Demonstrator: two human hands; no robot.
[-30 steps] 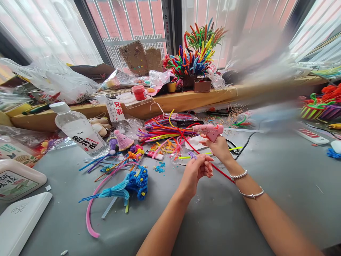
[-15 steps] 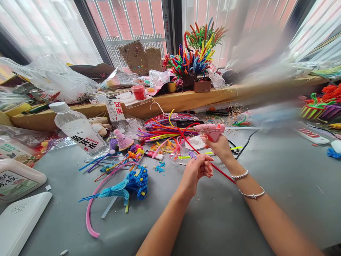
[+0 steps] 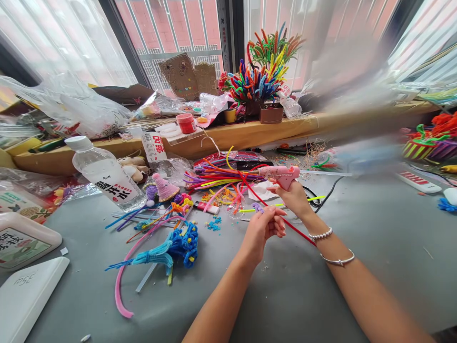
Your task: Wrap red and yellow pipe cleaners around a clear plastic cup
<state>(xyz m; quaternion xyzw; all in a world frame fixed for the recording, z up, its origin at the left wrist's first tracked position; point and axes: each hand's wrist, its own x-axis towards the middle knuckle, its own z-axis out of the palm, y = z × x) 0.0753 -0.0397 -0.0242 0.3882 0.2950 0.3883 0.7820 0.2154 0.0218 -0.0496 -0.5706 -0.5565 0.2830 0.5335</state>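
Observation:
My right hand [image 3: 293, 196] is closed around the handle of a pink glue gun [image 3: 282, 174], whose nozzle points left; a clear glue stick [image 3: 324, 173] juts from its back. My left hand [image 3: 266, 224] is pinched on a small purple fuzzy piece [image 3: 257, 207] that shows at its fingertips, below and left of the gun. A long red pipe cleaner [image 3: 296, 231] runs slantwise behind both hands. Beyond them lies a bundle of coloured pipe cleaners [image 3: 214, 175]. To the left is a blue pipe-cleaner bouquet [image 3: 182, 245] on the grey table.
A water bottle [image 3: 107, 176] leans at the left, near a pink knitted hat [image 3: 164, 188]. A pink strip [image 3: 121, 290] curls toward the front. Pots of pipe-cleaner plants [image 3: 271, 113] stand on the wooden sill. A black cord [image 3: 330, 194] runs behind my right hand.
The glue gun has shifted slightly left in my right hand. My left hand stays in place with the purple piece.

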